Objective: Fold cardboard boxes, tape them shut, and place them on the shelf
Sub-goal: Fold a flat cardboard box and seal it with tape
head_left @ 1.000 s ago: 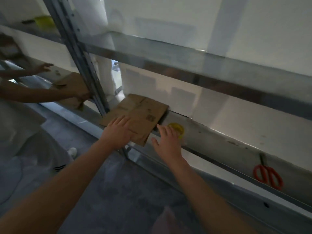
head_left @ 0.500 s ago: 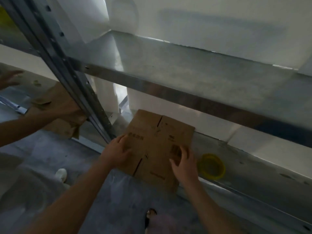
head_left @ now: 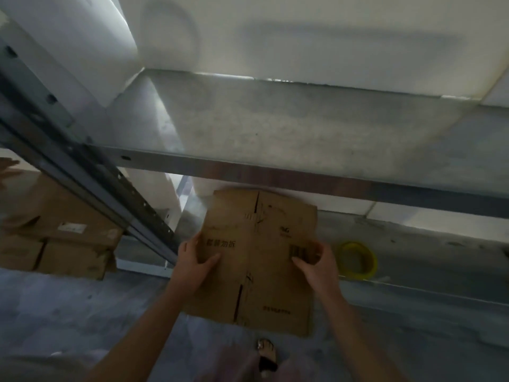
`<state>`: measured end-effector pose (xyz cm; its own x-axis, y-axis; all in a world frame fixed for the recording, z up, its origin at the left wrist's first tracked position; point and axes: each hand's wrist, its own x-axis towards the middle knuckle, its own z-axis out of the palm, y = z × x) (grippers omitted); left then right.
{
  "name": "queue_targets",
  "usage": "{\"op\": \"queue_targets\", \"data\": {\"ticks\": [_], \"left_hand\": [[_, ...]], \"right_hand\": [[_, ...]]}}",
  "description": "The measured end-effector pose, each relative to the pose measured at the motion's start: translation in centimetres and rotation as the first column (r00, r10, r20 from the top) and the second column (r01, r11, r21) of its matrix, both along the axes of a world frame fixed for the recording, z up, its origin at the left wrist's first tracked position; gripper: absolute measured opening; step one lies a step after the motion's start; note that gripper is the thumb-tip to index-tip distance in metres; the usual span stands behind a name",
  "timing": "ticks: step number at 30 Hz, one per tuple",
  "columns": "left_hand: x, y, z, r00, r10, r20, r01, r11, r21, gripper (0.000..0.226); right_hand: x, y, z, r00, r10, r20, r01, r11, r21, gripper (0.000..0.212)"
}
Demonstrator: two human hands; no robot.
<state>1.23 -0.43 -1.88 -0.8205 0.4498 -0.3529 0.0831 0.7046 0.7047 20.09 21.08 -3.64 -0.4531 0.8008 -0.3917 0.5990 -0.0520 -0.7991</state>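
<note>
Flattened brown cardboard box (head_left: 259,260) now drawn off grey metal shelf (head_left: 427,252); left hand (head_left: 192,260) and right hand (head_left: 316,264) pinch its sides; folding likely follows.

Brown cardboard (head_left: 256,257) with black print; yellow tape roll (head_left: 357,260).

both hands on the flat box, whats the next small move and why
Probably draw the flat cardboard box toward the body, clear of the upper shelf beam, so it can be opened. It is flattened, the left hand and right hand grip its side edges, and its far end lies under the beam. The yellow tape roll lies alongside.
</note>
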Motion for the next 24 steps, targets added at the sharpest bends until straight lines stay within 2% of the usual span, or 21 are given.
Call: {"op": "queue_targets", "data": {"ticks": [4,8,10,15,20,22,24], "left_hand": [[1.4,-1.2,2.5,0.997,-0.072,0.002,0.071,0.989,0.129,0.086],[3.0,-1.4,4.4,0.975,-0.221,-0.014,0.220,0.961,0.166,0.085],[4.4,-0.4,5.2,0.955,-0.296,-0.006,0.292,0.940,0.179,0.089],[10.5,4.3,6.6,0.892,-0.437,0.118,0.396,0.879,0.264,0.112],[18.3,10.8,6.9,0.811,-0.567,0.144,0.501,0.800,0.329,0.115],[22.1,13.9,7.5,0.789,-0.601,0.125,0.533,0.772,0.347,0.119],[26.1,17.3,7.7,0.771,-0.625,0.123,0.546,0.749,0.376,0.120]], "right_hand": [[2.8,-1.4,2.5,0.989,-0.054,-0.136,0.054,0.999,-0.007,0.074],[7.2,-2.0,4.6,0.958,-0.119,-0.260,0.111,0.993,-0.048,0.067],[9.5,-1.7,5.4,0.944,-0.151,-0.294,0.146,0.989,-0.036,0.072],[16.3,0.6,7.1,0.911,-0.208,-0.357,0.222,0.975,-0.001,0.084],[25.3,5.9,8.4,0.864,-0.291,-0.410,0.321,0.947,0.003,0.094],[29.1,8.9,8.9,0.859,-0.290,-0.421,0.319,0.948,-0.003,0.092],[32.5,12.2,9.3,0.884,-0.234,-0.405,0.260,0.965,0.010,0.082]]}}
